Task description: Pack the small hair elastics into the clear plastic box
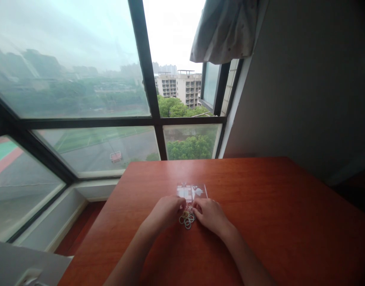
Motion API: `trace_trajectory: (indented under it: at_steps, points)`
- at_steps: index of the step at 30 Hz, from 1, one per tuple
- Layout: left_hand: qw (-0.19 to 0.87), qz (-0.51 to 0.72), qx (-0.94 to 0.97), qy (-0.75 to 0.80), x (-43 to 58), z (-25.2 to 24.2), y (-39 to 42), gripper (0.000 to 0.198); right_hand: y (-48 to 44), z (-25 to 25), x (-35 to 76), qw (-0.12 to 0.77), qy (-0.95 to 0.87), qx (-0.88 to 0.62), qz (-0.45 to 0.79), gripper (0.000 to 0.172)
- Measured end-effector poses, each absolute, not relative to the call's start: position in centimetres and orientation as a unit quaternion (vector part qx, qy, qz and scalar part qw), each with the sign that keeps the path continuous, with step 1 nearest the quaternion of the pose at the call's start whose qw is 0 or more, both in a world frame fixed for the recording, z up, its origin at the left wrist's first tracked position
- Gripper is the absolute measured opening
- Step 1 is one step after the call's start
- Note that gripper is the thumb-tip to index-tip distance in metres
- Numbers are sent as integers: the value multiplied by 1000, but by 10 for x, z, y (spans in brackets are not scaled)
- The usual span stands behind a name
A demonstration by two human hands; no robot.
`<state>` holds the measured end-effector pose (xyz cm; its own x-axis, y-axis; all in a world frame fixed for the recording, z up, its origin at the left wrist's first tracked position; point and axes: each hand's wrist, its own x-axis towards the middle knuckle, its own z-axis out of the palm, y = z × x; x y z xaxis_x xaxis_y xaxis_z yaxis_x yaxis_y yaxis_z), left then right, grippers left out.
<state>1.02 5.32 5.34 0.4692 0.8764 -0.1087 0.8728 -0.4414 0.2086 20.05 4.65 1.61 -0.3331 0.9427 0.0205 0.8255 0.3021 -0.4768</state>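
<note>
A small pile of pale, thin rings (187, 218) that look like elastic hair ties lies on the red-brown table, several of them overlapping. My left hand (170, 209) reaches in from the left with curled fingers at the pile's upper left side. From the other side, my right hand (210, 212) has its thumb and index finger pressed close together by the pile's upper right. Whatever either hand's fingertips hold is too small to make out. Just beyond the fingers lies a clear plastic bag (199, 191) with a white print, its near edge partly covered by my hands.
The wooden table (260, 190) spreads out around my hands. Behind it rise window panes in a dark frame (188, 121), with one sash (210, 85) swung outward. A curtain (225, 31) hangs at the upper right beside a grey wall (304, 79).
</note>
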Motion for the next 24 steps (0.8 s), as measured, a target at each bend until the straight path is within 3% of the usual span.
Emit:
trace_trajectory:
  at_steps: [12, 24]
  points:
    - [174, 8, 847, 502, 4, 59, 52, 15, 51, 16, 205, 151, -775, -584, 188, 14]
    - [160, -13, 859, 487, 9, 55, 51, 16, 51, 19, 214, 164, -780, -560, 227, 16]
